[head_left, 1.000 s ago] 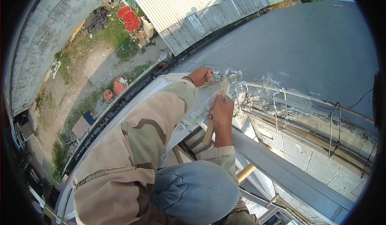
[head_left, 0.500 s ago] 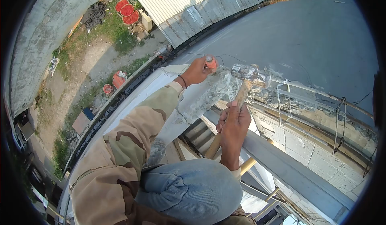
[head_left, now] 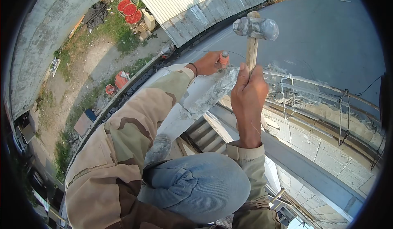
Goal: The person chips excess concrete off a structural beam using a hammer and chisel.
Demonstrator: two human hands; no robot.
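Note:
My right hand [head_left: 248,96] grips the wooden handle of a hammer [head_left: 256,28], raised upright with its grey, mortar-stained steel head above the roof edge. My left hand [head_left: 211,62] holds an orange-handled chisel [head_left: 224,58] against the broken concrete edge [head_left: 219,87] of the grey roof slab [head_left: 323,40]. Chipped concrete and bare steel rebar [head_left: 290,87] run along the slab edge to the right of both hands. My knee in blue jeans [head_left: 196,186] and camouflage sleeve [head_left: 135,130] fill the lower middle.
I am high above the ground. Far below at left lie a dirt yard, red round trays [head_left: 129,11] and a red container [head_left: 120,81]. A corrugated metal roof [head_left: 192,3] lies beyond. A block wall [head_left: 327,155] and a grey beam [head_left: 303,167] run below the slab.
My right hand has swung the hammer up from the concrete edge to a raised, upright position. My left hand has kept the chisel at the broken edge.

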